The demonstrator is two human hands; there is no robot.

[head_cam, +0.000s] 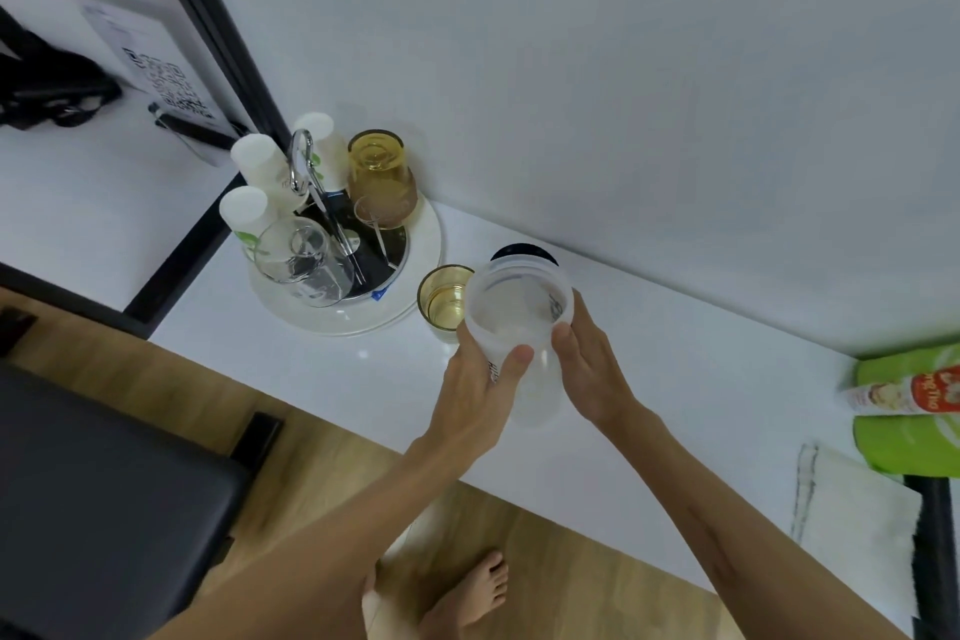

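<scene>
I hold a translucent plastic bottle (519, 322) above the white counter (675, 379), its open mouth tilted toward me and a little liquid inside. My left hand (480, 379) grips its left side, thumb across the front. My right hand (587, 364) wraps its right side. Just left of the bottle stands an amber glass (441, 299) with yellowish liquid in it. A dark round lid (524, 252) lies on the counter behind the bottle, mostly hidden.
A round white tray (415, 296) at the back left carries upturned white cups, a clear glass (304, 263), an amber glass (382, 182) and a metal handle. A green packet (909, 405) and white cloth (857, 509) lie at right. A black stool (104, 483) stands below left.
</scene>
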